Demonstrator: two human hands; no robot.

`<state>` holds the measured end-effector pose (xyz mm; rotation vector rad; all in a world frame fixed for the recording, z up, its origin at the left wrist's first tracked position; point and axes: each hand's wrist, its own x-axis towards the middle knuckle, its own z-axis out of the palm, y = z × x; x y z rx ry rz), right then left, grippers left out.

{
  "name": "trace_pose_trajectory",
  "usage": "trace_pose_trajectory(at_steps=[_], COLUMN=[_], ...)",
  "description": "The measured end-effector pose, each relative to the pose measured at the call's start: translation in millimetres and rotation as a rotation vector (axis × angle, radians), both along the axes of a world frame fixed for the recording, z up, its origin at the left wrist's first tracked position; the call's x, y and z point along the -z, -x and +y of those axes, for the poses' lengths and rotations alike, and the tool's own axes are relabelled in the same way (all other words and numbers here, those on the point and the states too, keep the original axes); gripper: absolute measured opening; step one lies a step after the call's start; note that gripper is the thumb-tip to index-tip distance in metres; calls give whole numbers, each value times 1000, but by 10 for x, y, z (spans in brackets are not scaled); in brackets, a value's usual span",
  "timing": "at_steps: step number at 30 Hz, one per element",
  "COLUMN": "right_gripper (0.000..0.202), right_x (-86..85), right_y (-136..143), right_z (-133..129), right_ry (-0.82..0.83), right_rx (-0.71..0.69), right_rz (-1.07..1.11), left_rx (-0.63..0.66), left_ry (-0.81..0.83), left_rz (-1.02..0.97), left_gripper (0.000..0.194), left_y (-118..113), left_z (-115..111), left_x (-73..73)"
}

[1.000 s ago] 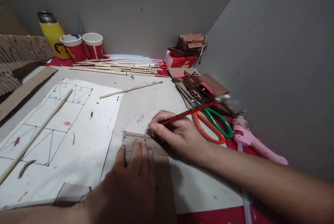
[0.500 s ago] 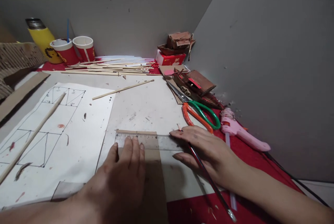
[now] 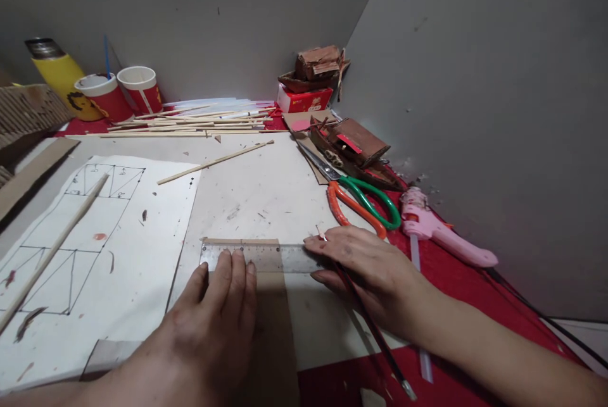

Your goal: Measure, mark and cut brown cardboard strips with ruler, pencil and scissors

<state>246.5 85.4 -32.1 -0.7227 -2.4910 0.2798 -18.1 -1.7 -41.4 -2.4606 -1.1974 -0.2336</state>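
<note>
My left hand (image 3: pixel 216 312) lies over a clear ruler (image 3: pixel 266 257), its fingertips pressing on the ruler and its thumb near the left end. Under the ruler is a brown cardboard piece (image 3: pixel 272 325); a thin strip of it shows along the ruler's top edge. My right hand (image 3: pixel 370 268) is at the ruler's right end, thumb and fingers touching it. A dark red and black pencil (image 3: pixel 368 318) is held in that hand, tip up between the fingers and tail slanting down to the right.
A paper with a line drawing (image 3: pixel 137 261) lies left, a wooden stick (image 3: pixel 61 239) across it. Scissors (image 3: pixel 358 198), a pink glue gun (image 3: pixel 432 230) and cardboard boat models (image 3: pixel 361 141) are at right. Thin sticks (image 3: pixel 190 122), paper cups (image 3: pixel 140 87) and a yellow bottle (image 3: pixel 59 78) stand behind.
The view has shifted slightly, so most things appear a little further left. Both hands, the ruler and the cardboard keep about the same places relative to each other.
</note>
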Motion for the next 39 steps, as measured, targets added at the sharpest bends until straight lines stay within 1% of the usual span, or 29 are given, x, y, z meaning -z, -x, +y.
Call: trace_pose_trajectory(at_steps=[9, 17, 23, 30, 39], right_gripper=[27, 28, 30, 33, 34], right_x=[-13, -4, 25, 14, 45], right_y=[-11, -13, -29, -32, -34], right_z=[16, 21, 18, 19, 21], right_ry=[-17, -11, -4, -4, -22], right_rx=[-19, -24, -24, -27, -18], right_rz=[7, 24, 30, 27, 17], left_rx=[13, 27, 11, 20, 51], left_ry=[9, -18, -1, 2, -25], left_rz=[-11, -40, 3, -8, 0], left_gripper=[41, 41, 41, 41, 42], left_y=[0, -3, -9, -13, 13], left_z=[24, 25, 30, 33, 52], left_x=[-38, -14, -34, -18, -27])
